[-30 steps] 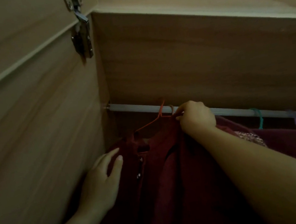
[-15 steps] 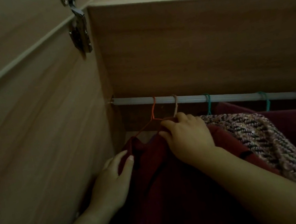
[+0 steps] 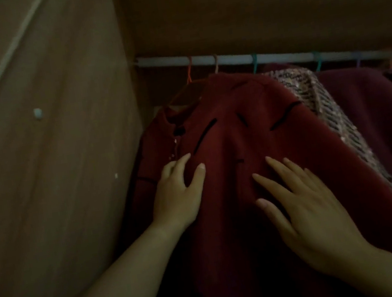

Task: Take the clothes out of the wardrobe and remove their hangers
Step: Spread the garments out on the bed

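Hanging from the rail [image 3: 227,60] right beside the wardrobe's side panel [image 3: 64,169], the dark red garment [image 3: 240,141] fills the middle of the view, and its lower part runs out of frame into shadow. Dim light swallows much: the cloth below the wrists reads almost black. The hanger inside the garment is covered. Only an orange hook [image 3: 188,75] and a pale hook [image 3: 215,61] show above the collar, and I cannot tell which of them carries it. The left hand [image 3: 177,197] lies open on the cloth near the buttoned front, its outer fingers hidden by a fold. The right hand [image 3: 310,215] rests flat beside it, fingers spread, gripping nothing. The red cloth looks thick and matte, with short black slit-like trims. Behind it a knitted piece [image 3: 321,102] shows a coarse pink-and-dark weave. Next hangs a plain maroon garment [image 3: 375,107], cut off at the right edge. The rail is a smooth pale tube, the panel wood-grain laminate.
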Tool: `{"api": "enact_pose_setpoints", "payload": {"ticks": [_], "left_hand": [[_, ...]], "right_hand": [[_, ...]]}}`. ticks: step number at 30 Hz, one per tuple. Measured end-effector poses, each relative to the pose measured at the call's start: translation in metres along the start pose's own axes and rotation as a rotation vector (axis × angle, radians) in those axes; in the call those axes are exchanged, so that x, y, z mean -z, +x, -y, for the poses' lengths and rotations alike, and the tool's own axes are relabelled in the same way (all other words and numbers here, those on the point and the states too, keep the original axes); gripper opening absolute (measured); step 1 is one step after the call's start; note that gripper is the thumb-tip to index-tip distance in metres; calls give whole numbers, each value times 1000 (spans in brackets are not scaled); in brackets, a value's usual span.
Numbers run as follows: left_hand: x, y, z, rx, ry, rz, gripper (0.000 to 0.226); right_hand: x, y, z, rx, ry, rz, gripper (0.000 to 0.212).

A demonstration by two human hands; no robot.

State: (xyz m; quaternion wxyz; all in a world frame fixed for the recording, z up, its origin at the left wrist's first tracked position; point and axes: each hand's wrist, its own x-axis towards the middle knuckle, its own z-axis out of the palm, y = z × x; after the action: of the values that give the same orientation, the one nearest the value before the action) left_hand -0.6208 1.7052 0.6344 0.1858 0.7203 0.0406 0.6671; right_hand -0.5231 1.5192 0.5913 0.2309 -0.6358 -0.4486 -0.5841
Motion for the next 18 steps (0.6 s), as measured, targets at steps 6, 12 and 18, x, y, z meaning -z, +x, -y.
{"api": "enact_pose_setpoints", "payload": {"ticks": [6, 12, 18], "left_hand": [[-4, -70, -2, -39, 171, 133, 61], [11, -177, -2, -1, 477, 448, 70], [35, -276, -46, 180, 524, 609, 74]], "right_hand": [[2, -55, 6, 6, 4, 154, 66], [15, -132, 9, 17, 15, 350, 62], [67, -232, 14, -32, 282, 578, 62]]}}
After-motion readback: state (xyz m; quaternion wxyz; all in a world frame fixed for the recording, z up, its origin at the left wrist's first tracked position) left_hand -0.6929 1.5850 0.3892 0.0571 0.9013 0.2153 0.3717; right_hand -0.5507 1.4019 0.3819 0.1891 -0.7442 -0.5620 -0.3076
